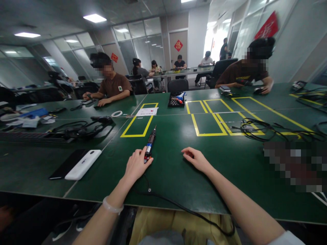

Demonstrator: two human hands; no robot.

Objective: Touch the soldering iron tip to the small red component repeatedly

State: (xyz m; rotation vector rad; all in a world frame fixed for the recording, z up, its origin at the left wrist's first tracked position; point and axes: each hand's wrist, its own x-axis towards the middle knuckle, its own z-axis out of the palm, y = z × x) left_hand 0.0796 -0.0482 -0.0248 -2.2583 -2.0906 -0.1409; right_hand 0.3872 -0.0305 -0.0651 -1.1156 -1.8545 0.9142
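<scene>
Centre of frame: screwdriver (151,140) above the worktop (168,177), tip toward the top; left hand (138,161) grasps its rear end. Right hand (196,160), right of centre: loosely curled, nothing visible in it. Advised: firm barrel grip, tip clear of fingers, black cable (176,203) slack at the lower edge.

In the middle of the frame are one left hand (136,164), one right hand (198,160) and one screwdriver (150,141). Lower left has one black slab (66,165) and one white slab (83,165); upper centre, one tray (176,105).
</scene>
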